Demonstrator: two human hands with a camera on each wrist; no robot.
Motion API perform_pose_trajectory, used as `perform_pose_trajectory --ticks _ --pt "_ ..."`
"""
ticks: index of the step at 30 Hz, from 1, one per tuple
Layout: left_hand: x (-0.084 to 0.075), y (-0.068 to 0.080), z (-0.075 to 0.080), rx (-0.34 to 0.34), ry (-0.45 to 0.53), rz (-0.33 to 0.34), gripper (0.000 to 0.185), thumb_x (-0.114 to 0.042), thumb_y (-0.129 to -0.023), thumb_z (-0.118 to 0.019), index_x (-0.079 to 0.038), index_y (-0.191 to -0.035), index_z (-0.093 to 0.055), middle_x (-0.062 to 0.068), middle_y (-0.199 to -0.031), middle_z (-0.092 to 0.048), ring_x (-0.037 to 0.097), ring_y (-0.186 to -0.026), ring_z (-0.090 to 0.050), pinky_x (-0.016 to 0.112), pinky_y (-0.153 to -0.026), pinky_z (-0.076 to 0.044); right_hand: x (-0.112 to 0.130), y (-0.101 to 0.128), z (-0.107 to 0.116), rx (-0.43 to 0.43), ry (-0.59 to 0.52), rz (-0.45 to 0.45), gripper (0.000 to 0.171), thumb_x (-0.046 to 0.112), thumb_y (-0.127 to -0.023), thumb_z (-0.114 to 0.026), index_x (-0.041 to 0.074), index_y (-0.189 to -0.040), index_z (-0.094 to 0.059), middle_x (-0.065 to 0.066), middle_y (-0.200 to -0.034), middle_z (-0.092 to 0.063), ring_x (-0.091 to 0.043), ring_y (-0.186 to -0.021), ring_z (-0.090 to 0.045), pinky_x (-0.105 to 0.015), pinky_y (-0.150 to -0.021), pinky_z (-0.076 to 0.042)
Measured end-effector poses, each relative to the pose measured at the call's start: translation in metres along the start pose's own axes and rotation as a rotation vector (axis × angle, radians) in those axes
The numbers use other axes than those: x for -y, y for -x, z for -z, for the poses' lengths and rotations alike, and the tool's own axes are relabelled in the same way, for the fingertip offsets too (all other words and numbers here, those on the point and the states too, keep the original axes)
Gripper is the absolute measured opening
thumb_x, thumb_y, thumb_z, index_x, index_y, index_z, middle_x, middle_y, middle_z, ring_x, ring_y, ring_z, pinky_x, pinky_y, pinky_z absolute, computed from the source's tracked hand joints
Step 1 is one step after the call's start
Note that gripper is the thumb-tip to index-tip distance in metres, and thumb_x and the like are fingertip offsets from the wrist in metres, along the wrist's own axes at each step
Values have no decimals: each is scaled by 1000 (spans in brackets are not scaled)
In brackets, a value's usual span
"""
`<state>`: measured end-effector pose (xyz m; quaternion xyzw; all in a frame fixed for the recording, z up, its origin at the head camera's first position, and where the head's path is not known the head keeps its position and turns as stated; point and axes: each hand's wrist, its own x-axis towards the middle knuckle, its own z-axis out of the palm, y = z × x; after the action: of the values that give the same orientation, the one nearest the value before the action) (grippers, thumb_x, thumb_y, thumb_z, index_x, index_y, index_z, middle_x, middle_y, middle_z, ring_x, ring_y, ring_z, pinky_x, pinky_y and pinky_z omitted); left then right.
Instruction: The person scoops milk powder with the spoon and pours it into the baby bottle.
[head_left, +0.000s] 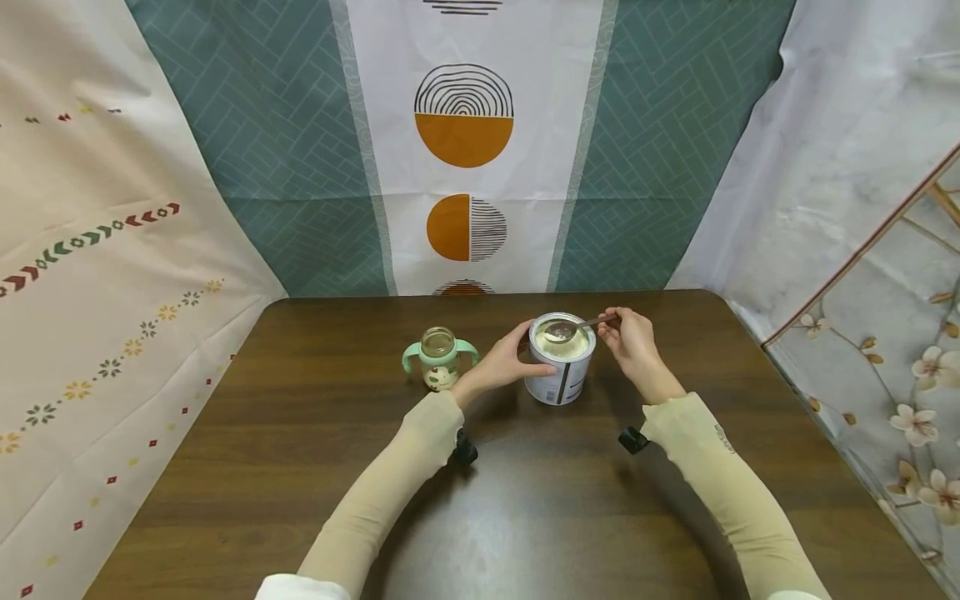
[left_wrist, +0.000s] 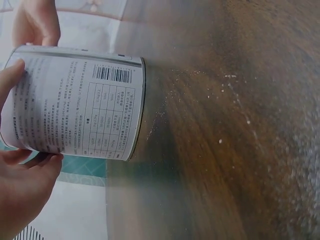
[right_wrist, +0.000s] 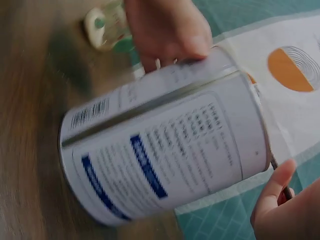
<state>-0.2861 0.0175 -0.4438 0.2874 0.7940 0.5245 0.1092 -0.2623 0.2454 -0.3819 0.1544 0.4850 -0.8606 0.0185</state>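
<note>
An open tin (head_left: 558, 379) of pale powder stands upright on the table, its printed label and barcode showing in both wrist views. My left hand (head_left: 498, 367) grips the tin's left side, with the thumb across the front near the rim. Between the fingers and thumb of my right hand (head_left: 633, 346) is the handle of a metal spoon (head_left: 561, 332). The spoon's bowl lies over the powder, inside the tin's mouth. In the right wrist view most of the spoon is hidden behind the tin; only a dark piece of handle shows by the right hand (right_wrist: 290, 207).
Left of the tin stands a lidless baby bottle (head_left: 438, 358) with green handles, close behind my left wrist. The dark wooden table (head_left: 525, 517) has white powder specks near the tin in the left wrist view. Patterned cloths (head_left: 285, 150) hang along the table's back and sides.
</note>
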Motion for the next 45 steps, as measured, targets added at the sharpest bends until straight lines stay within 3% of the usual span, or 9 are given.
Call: perform_pose_trajectory --ticks 7,13,25,33,45 --pt "0 2 6 -9 -27 29 84 -24 -81 -79 -8 -149 -33 10 -150 -43 25 -138 -43 36 -114 -37 1 -2 3 29 -94 -42 29 15 -105 -31 3 -88 -52 -4 -84 -54 -9 -65 -52 -15 -61 -49" --pt "-2 3 11 -39 -8 20 84 -21 -77 -83 -6 -146 -38 12 -148 -45 26 -135 -47 35 -112 -40 2 -2 -2 38 -136 -15 32 14 -105 -30 3 -86 -52 -4 -83 -54 -10 -66 -50 -15 -60 -47" --pt "0 3 17 -77 66 -18 77 -16 -75 -84 -2 -141 -45 13 -142 -51 26 -132 -50 30 -110 -41 -2 -1 -15 2 -62 94 27 14 -104 -32 5 -89 -53 -2 -81 -56 -11 -71 -49 -17 -62 -47" --pt "-3 8 31 -107 80 -31 75 -11 -75 -83 -1 -139 -46 16 -140 -53 32 -131 -50 32 -112 -40 -3 1 -21 -2 -49 90 30 15 -104 -33 7 -86 -55 0 -81 -58 -12 -77 -55 -18 -72 -54" --pt "-13 16 47 -103 55 -25 76 -14 -77 -82 -5 -142 -44 13 -142 -51 26 -133 -49 33 -114 -38 1 1 -31 18 -112 59 31 17 -105 -31 7 -87 -53 -1 -90 -54 -13 -89 -51 -19 -79 -53"
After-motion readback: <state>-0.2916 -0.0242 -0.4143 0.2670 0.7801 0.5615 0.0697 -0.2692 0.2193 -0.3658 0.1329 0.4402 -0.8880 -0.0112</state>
